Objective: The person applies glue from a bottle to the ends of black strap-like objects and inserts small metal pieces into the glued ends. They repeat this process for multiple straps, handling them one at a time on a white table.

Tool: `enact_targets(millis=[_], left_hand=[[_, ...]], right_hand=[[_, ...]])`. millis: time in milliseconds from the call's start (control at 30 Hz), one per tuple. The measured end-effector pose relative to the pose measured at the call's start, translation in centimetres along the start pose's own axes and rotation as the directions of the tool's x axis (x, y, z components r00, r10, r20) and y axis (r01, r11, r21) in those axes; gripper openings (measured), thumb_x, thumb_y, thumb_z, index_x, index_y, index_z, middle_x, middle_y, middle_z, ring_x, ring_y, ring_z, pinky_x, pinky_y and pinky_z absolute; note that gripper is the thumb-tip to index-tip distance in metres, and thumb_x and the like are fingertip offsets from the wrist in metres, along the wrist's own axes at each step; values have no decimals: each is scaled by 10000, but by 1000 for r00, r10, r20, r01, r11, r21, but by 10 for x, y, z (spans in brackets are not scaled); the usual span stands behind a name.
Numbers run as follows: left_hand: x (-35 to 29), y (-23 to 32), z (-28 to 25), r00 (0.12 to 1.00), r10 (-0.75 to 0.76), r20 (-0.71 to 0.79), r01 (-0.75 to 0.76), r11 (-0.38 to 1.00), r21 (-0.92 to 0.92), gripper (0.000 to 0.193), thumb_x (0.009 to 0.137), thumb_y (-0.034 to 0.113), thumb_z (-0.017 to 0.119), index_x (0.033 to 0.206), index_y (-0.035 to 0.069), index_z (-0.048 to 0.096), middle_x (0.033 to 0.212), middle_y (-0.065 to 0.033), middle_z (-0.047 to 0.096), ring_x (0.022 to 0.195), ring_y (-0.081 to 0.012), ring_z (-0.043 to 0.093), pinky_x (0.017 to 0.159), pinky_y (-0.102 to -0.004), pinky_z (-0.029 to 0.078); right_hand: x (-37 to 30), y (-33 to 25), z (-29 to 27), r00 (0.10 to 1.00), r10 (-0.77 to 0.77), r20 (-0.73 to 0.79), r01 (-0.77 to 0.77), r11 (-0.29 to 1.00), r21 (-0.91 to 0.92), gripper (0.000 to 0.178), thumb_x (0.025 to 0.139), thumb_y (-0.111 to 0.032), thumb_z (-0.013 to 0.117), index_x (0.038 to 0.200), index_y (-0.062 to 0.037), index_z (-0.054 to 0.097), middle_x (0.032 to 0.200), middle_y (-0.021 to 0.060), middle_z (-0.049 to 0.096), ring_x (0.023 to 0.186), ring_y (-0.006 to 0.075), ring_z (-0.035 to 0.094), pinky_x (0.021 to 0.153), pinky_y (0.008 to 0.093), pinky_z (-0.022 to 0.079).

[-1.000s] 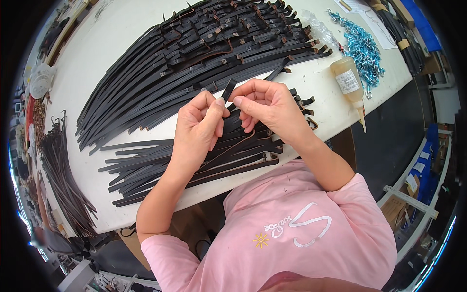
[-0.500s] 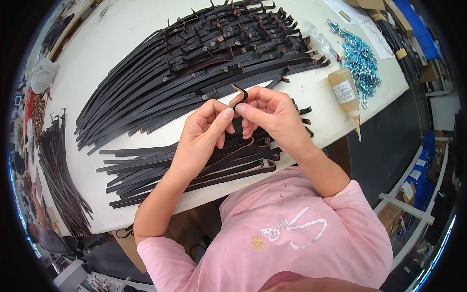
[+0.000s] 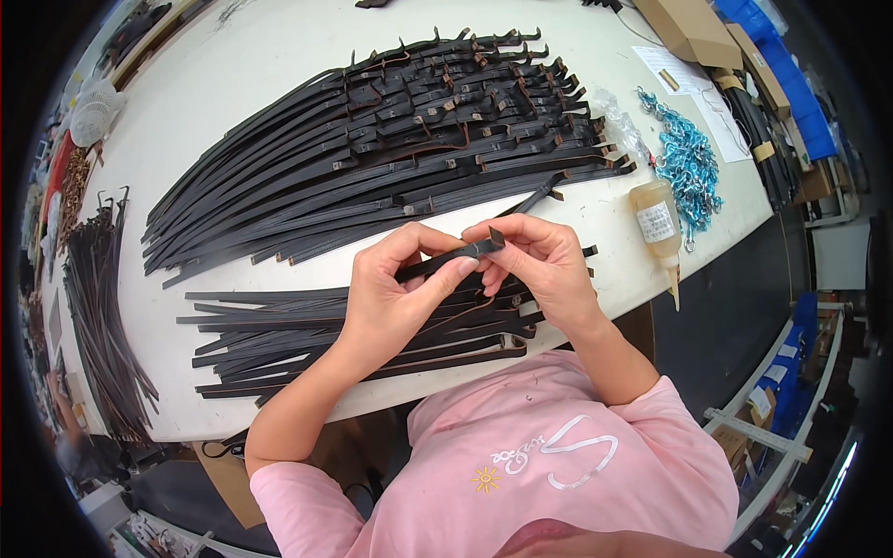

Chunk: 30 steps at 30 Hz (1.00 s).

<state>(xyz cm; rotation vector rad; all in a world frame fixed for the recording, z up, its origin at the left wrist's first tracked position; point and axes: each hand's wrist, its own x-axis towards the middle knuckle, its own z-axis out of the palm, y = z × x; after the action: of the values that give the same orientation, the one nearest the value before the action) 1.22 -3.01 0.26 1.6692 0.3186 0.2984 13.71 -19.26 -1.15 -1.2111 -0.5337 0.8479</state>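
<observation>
Between both hands, above the near strap pile, is a black leather strap (image 3: pixel 439 262) with a bent end. My left hand (image 3: pixel 391 284) pinches it, thumb on top, fingers behind. My right hand (image 3: pixel 551 272) closes on the folded tip, its fingertips partly hidden by the strap. Under my hands lies a near pile of black straps (image 3: pixel 279 325), with light tan edges on some. Beyond it spreads a larger fanned pile of black straps (image 3: pixel 307 172), many with ends bent up in small hooks or loops.
A squeeze bottle (image 3: pixel 657 223) of yellowish liquid, nozzle toward me, lies at the table's right edge. Blue metal clasps (image 3: pixel 688 172) are heaped behind it, beside a clear plastic bag (image 3: pixel 621 126). A bundle of dark straps (image 3: pixel 102 307) lies at the left edge of the white table (image 3: pixel 233 56).
The strap's end has turned from an upright curl to a flatter piece pointing right. My hands have shifted slightly lower and right, with the left hand more around the strap.
</observation>
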Motion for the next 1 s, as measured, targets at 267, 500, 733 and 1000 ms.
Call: enact_targets(millis=[267,500,733,1000], left_hand=[[-4,10,-2,995,103,15,-103,972,213,159,844,76,790,980,21,731,835,-18,676,662,-57,533,499,-204,343],[-5,3,2,999,-38,-20,39,998,58,127,870,79,767,980,27,729,872,-14,680,695,-63,555,534,-205,385],[11,6,-12,944,326,55,-323,877,355,96,922,93,699,996,47,742,934,-23,686,760,-87,555,678,-235,406],[14,30,-6,991,103,88,-122,960,252,94,906,25,704,990,-5,732,870,-63,730,764,-101,674,705,-244,531]], right_hand=[[-1,-11,-7,990,103,93,-99,994,-45,229,1019,-44,569,1209,34,668,1021,83,719,795,105,681,723,259,605],[-9,-7,-2,997,70,41,-71,997,32,260,968,-32,663,1214,45,631,1016,106,718,874,150,714,754,276,609],[-9,-1,0,1000,21,0,-21,999,36,254,956,-28,684,1193,45,634,1013,118,719,897,166,726,771,275,607],[-9,-3,6,999,-31,-36,34,996,79,240,956,3,669,1184,55,619,1080,144,704,949,184,728,820,289,612]])
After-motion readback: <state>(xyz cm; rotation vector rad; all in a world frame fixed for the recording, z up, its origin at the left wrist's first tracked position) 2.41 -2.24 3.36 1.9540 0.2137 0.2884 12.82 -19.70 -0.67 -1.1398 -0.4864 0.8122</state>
